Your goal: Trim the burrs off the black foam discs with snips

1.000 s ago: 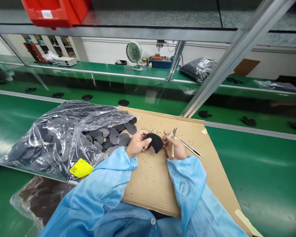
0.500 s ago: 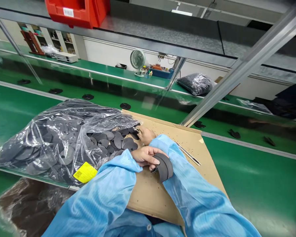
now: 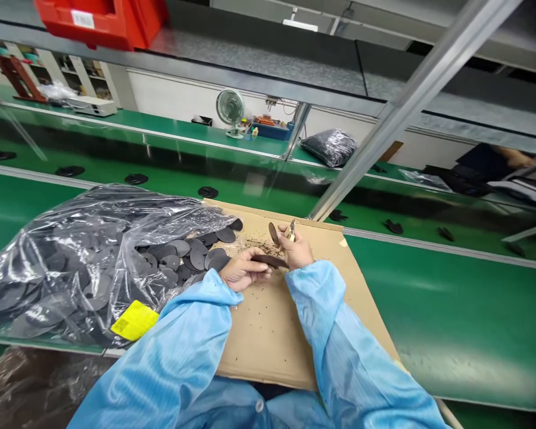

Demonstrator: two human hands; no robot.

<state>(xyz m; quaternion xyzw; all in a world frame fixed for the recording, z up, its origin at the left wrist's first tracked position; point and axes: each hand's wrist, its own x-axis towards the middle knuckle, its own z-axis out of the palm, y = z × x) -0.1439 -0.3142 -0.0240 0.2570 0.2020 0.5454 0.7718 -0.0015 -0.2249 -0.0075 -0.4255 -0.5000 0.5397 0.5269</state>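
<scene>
Evidently, a dark disc (image 3: 270,261) was gripped by the left hand (image 3: 241,271), another disc (image 3: 273,232) and small cutters (image 3: 292,229) by the right hand (image 3: 298,250); a bagful (image 3: 93,250) remained unworked.

You are looking at a bright picture, lit from above, where a ceiling lamp (image 3: 300,25) shines white. The light makes shiny glare on the plastic bag (image 3: 71,250) and pale, washed-out patches on the green table (image 3: 451,310). The middle looks quite sharp, but the edges bend and stretch, and the far right side looks soft and blurry.
</scene>
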